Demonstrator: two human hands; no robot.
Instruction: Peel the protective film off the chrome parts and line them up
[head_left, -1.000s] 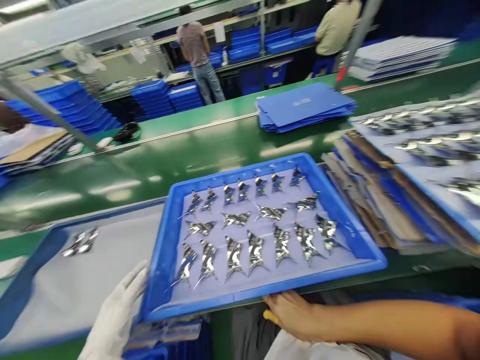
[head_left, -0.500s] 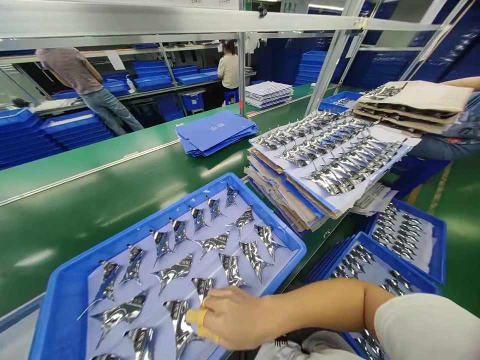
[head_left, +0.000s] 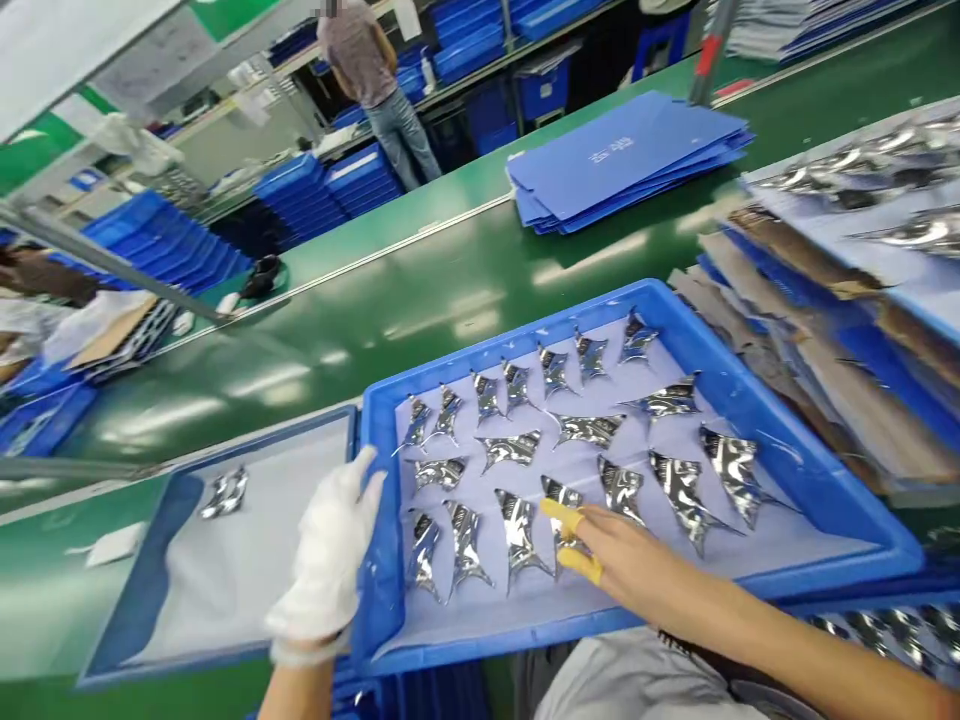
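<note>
Front-row shiny silver metal pieces (head_left: 517,530): in blue plastic tray (head_left: 480,645); long axes near-to-far, forked tails nearward.
Right hand (head_left: 637,560): palm down, yellow-covered fingers narrowly parted over one piece; grip cannot be told.
Left hand (head_left: 326,545): white-gloved, fingers spread beside tray's rim.

A long, glossy green worktable (head_left: 405,265) cuts across a workroom, its surface streaked with reflected light. Beyond it, shelving (head_left: 474,86) holds blue bins (head_left: 469,52) above stacked blue trays (head_left: 300,208), while metal posts (head_left: 105,258) rise alongside, one banded in red.
</note>
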